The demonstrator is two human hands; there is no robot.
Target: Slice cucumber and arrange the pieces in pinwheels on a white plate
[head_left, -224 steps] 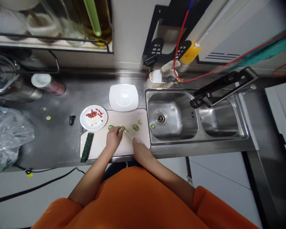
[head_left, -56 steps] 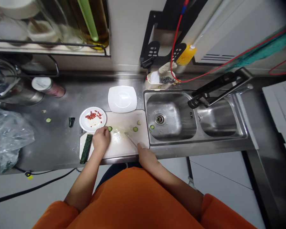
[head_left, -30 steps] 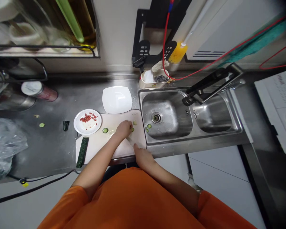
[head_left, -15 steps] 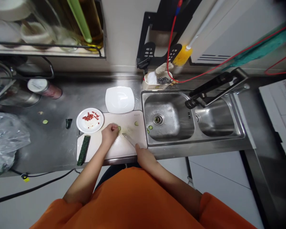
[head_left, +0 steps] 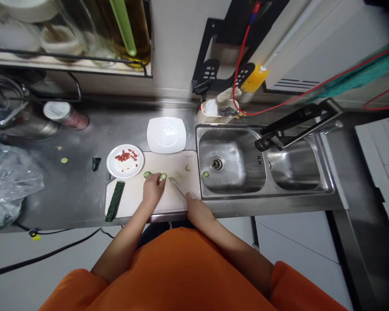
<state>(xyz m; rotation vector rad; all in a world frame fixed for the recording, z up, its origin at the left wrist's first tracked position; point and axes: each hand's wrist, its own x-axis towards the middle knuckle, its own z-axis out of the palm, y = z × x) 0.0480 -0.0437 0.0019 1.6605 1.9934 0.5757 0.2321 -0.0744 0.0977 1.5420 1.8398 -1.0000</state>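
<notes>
My left hand (head_left: 152,191) rests on the white cutting board (head_left: 132,203), its fingertips pinched on a cucumber slice (head_left: 163,177). Just to its left on the board lies another slice (head_left: 147,174). My right hand (head_left: 194,208) is closed on the handle of a knife (head_left: 176,188), whose blade points up-left toward the held slice. A third slice (head_left: 188,167) sits near the board's right edge. A long cucumber half (head_left: 115,206) lies along the board's left side.
A round plate (head_left: 125,161) with red berries and a bare square plate (head_left: 166,134) stand behind the board. The double sink (head_left: 233,162) is right, a slice (head_left: 205,174) on its rim. A cucumber end (head_left: 96,163), a can (head_left: 65,115) and a plastic bag (head_left: 9,181) are left.
My left hand reached right to a slice by the board's right edge, then came back to the board's middle with a slice in its fingertips. The knife hand barely moved.
</notes>
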